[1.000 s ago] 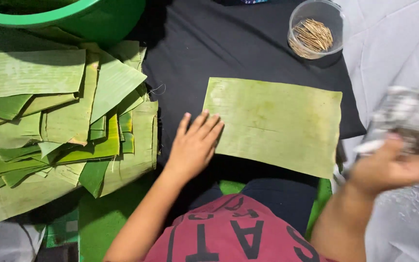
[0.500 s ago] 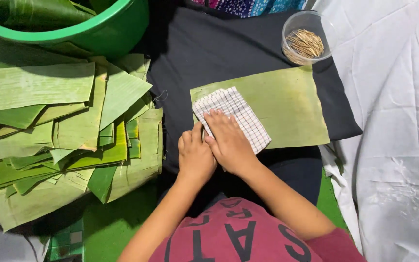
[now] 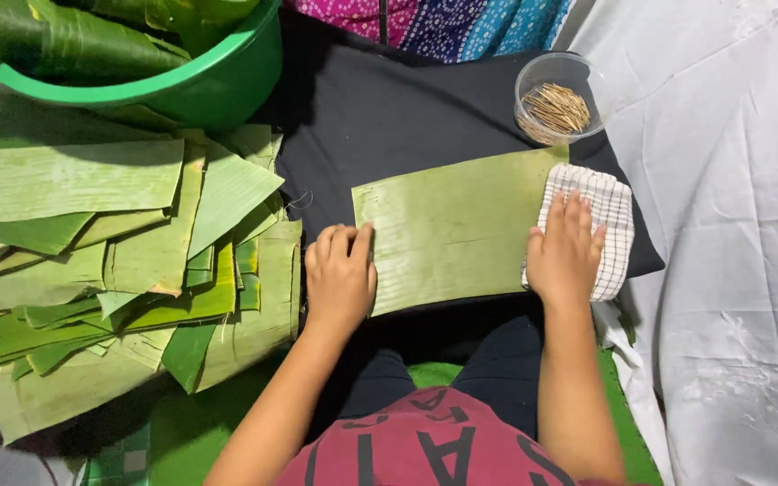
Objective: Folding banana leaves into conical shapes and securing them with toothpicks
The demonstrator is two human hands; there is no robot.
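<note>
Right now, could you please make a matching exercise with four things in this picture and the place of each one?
Things:
1. checked cloth
2. green basin
3. clear cup of small sticks
4. pile of cut leaves

Places:
A. top left, holding rolled leaves
B. under the right hand
C. on the black cloth, above the flat leaf
D. left of the left hand

Pairs: 1-B, 2-A, 3-C, 4-D
</note>
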